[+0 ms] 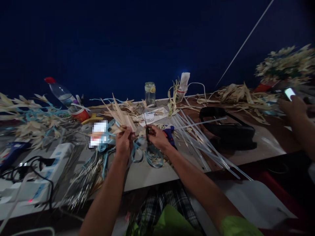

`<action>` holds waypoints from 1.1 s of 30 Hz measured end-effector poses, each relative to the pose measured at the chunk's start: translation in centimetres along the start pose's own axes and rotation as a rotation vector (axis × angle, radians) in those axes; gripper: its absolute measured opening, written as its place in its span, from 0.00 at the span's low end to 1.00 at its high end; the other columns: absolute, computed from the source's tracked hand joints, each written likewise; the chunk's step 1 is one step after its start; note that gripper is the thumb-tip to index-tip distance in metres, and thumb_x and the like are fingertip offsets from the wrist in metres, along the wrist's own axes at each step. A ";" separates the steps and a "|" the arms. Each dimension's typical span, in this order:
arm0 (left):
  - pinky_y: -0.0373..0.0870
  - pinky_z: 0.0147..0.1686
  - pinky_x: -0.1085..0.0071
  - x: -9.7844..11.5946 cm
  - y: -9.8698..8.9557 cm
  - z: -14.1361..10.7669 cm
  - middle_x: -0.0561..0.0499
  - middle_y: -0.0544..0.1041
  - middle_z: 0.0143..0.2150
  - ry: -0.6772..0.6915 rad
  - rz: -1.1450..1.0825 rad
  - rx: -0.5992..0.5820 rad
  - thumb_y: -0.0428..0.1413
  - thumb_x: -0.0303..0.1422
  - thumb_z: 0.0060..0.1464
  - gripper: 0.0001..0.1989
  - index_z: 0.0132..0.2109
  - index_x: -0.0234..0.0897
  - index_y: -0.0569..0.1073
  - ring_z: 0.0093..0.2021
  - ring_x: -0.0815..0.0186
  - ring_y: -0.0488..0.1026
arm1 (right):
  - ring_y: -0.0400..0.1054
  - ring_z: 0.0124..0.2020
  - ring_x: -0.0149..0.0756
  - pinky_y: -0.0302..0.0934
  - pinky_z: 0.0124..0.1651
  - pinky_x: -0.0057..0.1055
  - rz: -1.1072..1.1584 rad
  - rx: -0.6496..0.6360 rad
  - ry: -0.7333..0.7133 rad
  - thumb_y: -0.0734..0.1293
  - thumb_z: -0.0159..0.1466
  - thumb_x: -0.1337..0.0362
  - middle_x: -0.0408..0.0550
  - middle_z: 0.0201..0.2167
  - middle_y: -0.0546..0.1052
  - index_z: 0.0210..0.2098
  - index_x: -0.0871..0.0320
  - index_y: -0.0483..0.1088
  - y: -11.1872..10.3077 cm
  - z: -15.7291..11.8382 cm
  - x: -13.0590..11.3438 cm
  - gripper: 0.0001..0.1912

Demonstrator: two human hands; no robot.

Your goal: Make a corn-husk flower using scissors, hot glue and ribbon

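My left hand (124, 139) is closed on a bunch of dried corn husk (124, 119), its pale strips fanned up and to the left. In my right hand (157, 137) is a pair of scissors (145, 121), dark at the handles, with the blades pointing up and away. The blades stand just right of the husk, apart from it. Light blue ribbon (154, 160) lies in loops on the table below and between my hands. Beyond my right hand, a blue glue gun (169, 133) is partly hidden. Husk scraps are scattered around.
Clear glue sticks (204, 147) and a black bag (228, 131) lie to the right. A glass jar (150, 93) stands behind. At left are wires (82, 182), a power strip (54, 170) and a tilted bottle (61, 93). Another person's hand (294, 105) holds a lit phone (289, 94).
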State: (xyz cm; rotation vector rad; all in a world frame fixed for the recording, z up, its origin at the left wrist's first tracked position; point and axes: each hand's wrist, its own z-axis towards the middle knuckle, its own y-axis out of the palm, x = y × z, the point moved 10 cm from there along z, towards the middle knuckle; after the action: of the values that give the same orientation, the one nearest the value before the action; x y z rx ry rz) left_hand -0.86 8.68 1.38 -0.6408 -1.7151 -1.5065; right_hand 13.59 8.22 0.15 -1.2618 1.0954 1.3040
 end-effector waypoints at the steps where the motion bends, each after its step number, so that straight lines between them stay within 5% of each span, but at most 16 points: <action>1: 0.58 0.16 0.82 0.1 -0.2 0.1 0.59 0.68 0.19 0.007 -0.011 0.010 0.64 0.32 0.35 0.15 0.30 0.34 0.66 0.15 0.79 0.61 | 0.61 0.24 0.27 0.57 0.29 0.25 0.111 -0.052 0.027 0.67 0.50 0.60 0.40 0.24 0.67 0.45 0.59 0.63 0.3 -0.1 -0.2 0.24; 5: 0.66 0.23 0.78 -0.3 -0.2 0.3 0.60 0.68 0.20 -0.014 -0.055 0.008 0.65 0.33 0.34 0.19 0.32 0.35 0.65 0.15 0.78 0.63 | 0.58 0.23 0.25 0.54 0.27 0.23 0.197 -0.254 0.057 0.69 0.48 0.59 0.38 0.22 0.65 0.39 0.59 0.65 2.0 -0.9 -1.1 0.20; 9: 0.65 0.21 0.78 -0.4 -0.4 0.3 0.61 0.65 0.17 -0.025 -0.029 0.041 0.65 0.33 0.34 0.19 0.33 0.36 0.65 0.15 0.77 0.63 | 0.62 0.27 0.27 0.56 0.30 0.24 0.055 -0.311 0.041 0.68 0.49 0.62 0.39 0.26 0.67 0.40 0.58 0.64 3.0 -1.4 -0.6 0.19; 33: 0.59 0.16 0.83 0.2 -0.2 0.3 0.60 0.68 0.18 0.032 0.011 0.008 0.64 0.33 0.36 0.17 0.31 0.36 0.64 0.17 0.76 0.67 | 0.58 0.23 0.27 0.52 0.26 0.24 -0.387 -0.246 -0.117 0.65 0.55 0.57 0.40 0.24 0.67 0.46 0.59 0.64 3.4 -2.0 -1.2 0.21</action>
State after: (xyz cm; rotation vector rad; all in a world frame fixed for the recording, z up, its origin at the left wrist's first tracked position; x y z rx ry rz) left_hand -1.15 8.92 1.42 -0.6174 -1.6905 -1.4939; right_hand 10.43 5.80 1.14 -1.4719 0.5816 1.2184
